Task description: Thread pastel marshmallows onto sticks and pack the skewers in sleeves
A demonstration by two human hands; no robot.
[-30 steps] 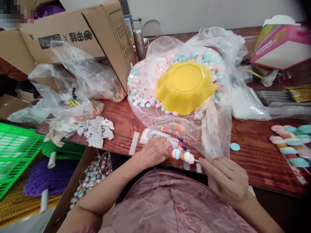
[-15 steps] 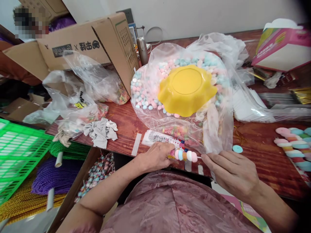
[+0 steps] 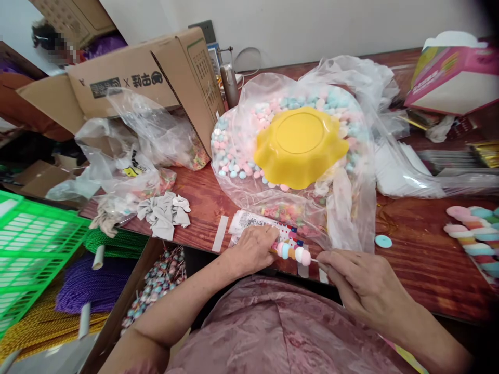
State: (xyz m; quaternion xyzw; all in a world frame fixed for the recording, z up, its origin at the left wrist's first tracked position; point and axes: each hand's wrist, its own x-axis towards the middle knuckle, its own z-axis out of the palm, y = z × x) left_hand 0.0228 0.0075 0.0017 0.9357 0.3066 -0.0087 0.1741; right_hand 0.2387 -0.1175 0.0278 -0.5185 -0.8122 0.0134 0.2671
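Note:
A marshmallow skewer [image 3: 292, 253] in pink, blue, orange and white lies level just above the table's front edge. My right hand [image 3: 364, 283] pinches the bare white stick at its right end. My left hand [image 3: 253, 250] is closed around the skewer's left end, and its fingers hide that end. Under and behind my left hand are printed plastic wrappers [image 3: 249, 219] with small text and coloured dots. On the table past my right hand lies a loose pale blue disc [image 3: 383, 241].
Behind my hands an upturned yellow bowl [image 3: 300, 140] rests on a clear bag of pastel candies [image 3: 234, 161]. Finished skewers [image 3: 477, 236] lie at right. A cardboard box [image 3: 128, 78], crumpled grey cloth [image 3: 166, 213] and green basket [image 3: 35, 254] are left. Another person is far left.
The skewer has shifted slightly left and down, its right end tilting lower. My right hand has moved a little down and left with the stick. The view has shifted slightly.

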